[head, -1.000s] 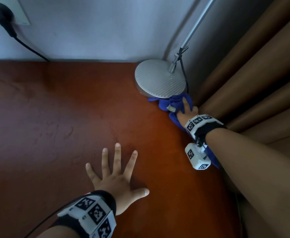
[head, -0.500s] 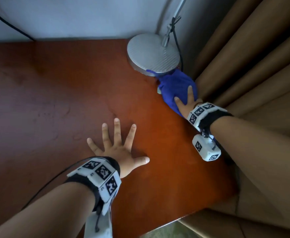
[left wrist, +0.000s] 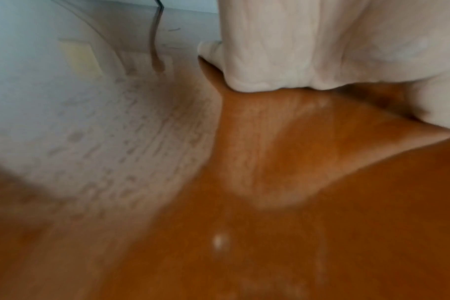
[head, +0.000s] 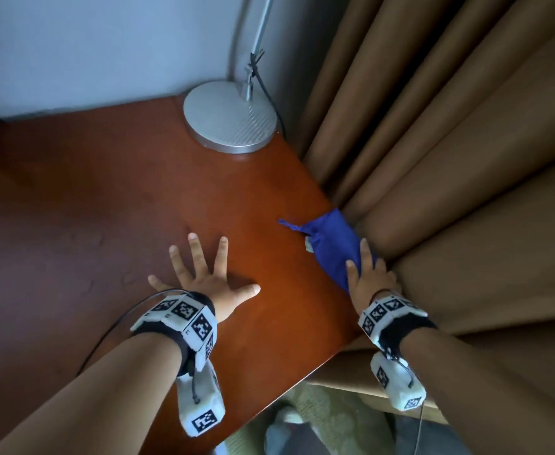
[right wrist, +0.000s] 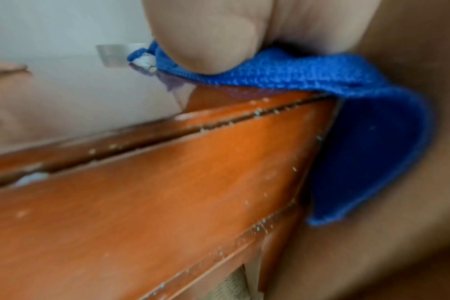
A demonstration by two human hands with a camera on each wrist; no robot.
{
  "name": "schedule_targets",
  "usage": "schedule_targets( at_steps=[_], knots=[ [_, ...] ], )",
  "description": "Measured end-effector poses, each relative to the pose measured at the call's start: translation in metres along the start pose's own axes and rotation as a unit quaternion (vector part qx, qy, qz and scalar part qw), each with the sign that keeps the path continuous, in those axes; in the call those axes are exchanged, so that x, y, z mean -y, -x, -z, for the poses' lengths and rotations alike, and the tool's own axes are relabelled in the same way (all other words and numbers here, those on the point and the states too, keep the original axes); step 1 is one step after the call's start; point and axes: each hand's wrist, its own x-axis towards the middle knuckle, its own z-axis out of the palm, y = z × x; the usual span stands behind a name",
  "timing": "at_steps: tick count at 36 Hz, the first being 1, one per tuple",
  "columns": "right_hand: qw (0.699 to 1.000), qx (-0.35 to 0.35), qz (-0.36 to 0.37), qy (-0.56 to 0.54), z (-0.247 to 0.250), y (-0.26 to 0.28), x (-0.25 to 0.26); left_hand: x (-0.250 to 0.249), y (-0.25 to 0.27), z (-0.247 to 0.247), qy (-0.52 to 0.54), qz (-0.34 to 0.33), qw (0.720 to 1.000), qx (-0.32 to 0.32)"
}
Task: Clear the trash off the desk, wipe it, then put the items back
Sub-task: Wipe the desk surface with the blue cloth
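My left hand [head: 200,270] lies flat on the reddish-brown desk [head: 105,208], fingers spread and holding nothing. In the blurred left wrist view its fingers [left wrist: 308,50] rest on the desk top [left wrist: 244,243]. My right hand [head: 365,270] presses a blue cloth [head: 330,244] onto the desk's right edge with straight fingers, hard against the curtain. In the right wrist view the thumb [right wrist: 206,40] bears down on the cloth [right wrist: 295,75], and part of the cloth hangs over the desk's side [right wrist: 167,182].
A silver lamp base [head: 230,116] stands in the far right corner, with its pole and black cord [head: 271,96] rising behind. Brown curtain folds [head: 450,159] run along the desk's right edge. A white wall closes the back. Floor items show below the near corner.
My right hand has dragged the blue cloth from beside the lamp base toward me along the desk's right edge. My left hand stays flat on the desk.
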Motion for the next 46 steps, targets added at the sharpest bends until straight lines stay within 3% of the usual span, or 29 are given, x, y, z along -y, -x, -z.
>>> schedule_targets(
  at_steps=[8, 12, 16, 19, 22, 24, 26, 28, 30, 31, 32, 34, 36, 37, 39, 40, 43, 46],
  knots=[
    [0.992, -0.013, -0.058, -0.108, 0.001, 0.017, -0.059, 0.016, 0.02, 0.015, 0.024, -0.04, 0.998, -0.034],
    [0.987, -0.041, -0.031, -0.153, 0.023, 0.021, -0.077, 0.018, 0.045, 0.027, 0.035, -0.058, 0.995, -0.078],
    [0.957, -0.119, -0.011, -0.263, 0.057, 0.023, -0.069, 0.012, 0.07, 0.04, 0.075, -0.083, 0.987, -0.119],
    [0.933, -0.134, 0.037, -0.331, 0.079, 0.026, -0.054, 0.003, 0.087, 0.045, 0.124, -0.113, 0.978, -0.125],
    [0.878, -0.157, 0.092, -0.443, 0.1, 0.037, -0.033, -0.003, 0.102, 0.047, 0.168, -0.148, 0.967, -0.123],
    [0.825, -0.153, 0.144, -0.524, 0.114, 0.047, -0.014, -0.004, 0.11, 0.048, 0.186, -0.166, 0.96, -0.126],
    [0.745, -0.094, 0.169, -0.639, 0.124, 0.054, 0.004, -0.003, 0.117, 0.048, 0.196, -0.18, 0.955, -0.133],
    [0.665, -0.017, 0.15, -0.732, 0.128, 0.057, 0.02, -0.001, 0.122, 0.044, 0.21, -0.191, 0.949, -0.138],
    [0.613, 0.039, 0.134, -0.778, 0.126, 0.059, 0.032, 0.0, 0.123, 0.038, 0.228, -0.192, 0.943, -0.145],
    [0.606, 0.056, 0.129, -0.783, 0.121, 0.06, 0.036, 0.002, 0.122, 0.034, 0.234, -0.189, 0.942, -0.148],
    [0.606, 0.07, 0.123, -0.783, 0.114, 0.061, 0.04, 0.003, 0.121, 0.03, 0.237, -0.186, 0.942, -0.149],
    [0.642, 0.1, 0.094, -0.754, 0.094, 0.059, 0.041, 0.005, 0.121, 0.022, 0.245, -0.175, 0.943, -0.139],
    [0.731, 0.134, 0.059, -0.666, 0.07, 0.053, 0.036, 0.009, 0.121, 0.013, 0.25, -0.166, 0.945, -0.13],
    [0.79, 0.135, 0.066, -0.594, 0.06, 0.049, 0.03, 0.011, 0.121, 0.01, 0.25, -0.163, 0.946, -0.13],
    [0.902, 0.092, 0.155, -0.392, 0.043, 0.043, 0.016, 0.017, 0.119, 0.003, 0.252, -0.15, 0.947, -0.128],
    [0.933, 0.058, 0.205, -0.291, 0.038, 0.041, 0.01, 0.021, 0.117, -0.001, 0.25, -0.145, 0.949, -0.127],
    [0.934, -0.026, 0.31, -0.174, 0.037, 0.039, -0.002, 0.031, 0.109, -0.009, 0.232, -0.14, 0.953, -0.133],
    [0.927, -0.078, 0.338, -0.14, 0.04, 0.036, 0.006, 0.034, 0.105, -0.014, 0.228, -0.123, 0.956, -0.136]
  ],
)
